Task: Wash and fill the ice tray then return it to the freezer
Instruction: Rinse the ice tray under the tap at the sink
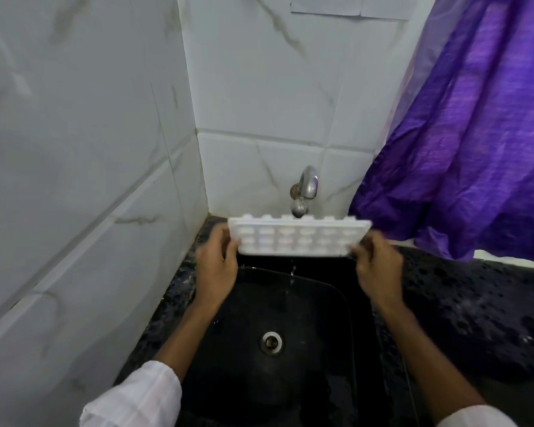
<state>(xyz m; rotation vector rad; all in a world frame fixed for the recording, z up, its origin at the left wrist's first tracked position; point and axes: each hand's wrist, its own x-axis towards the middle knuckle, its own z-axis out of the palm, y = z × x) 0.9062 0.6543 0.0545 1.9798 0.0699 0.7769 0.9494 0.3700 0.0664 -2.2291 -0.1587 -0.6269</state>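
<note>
Tiled wall (74, 149) at left and centre, purple curtain (475, 134) at upper right. Wet dark worktop (475, 303) surrounds a black sink (290, 396) at lower centre. The white tray (299, 238) is at mid-frame, held over the sink just below the tap (304, 192). Left hand (216, 266) and right hand (379, 269) each clasp one end, fingers (221, 238) curled round the rim. A thin trickle falls toward the drain (271, 342). Judged stage: rinsing. Filling and the return to the freezer, which is out of view, are left.
</note>
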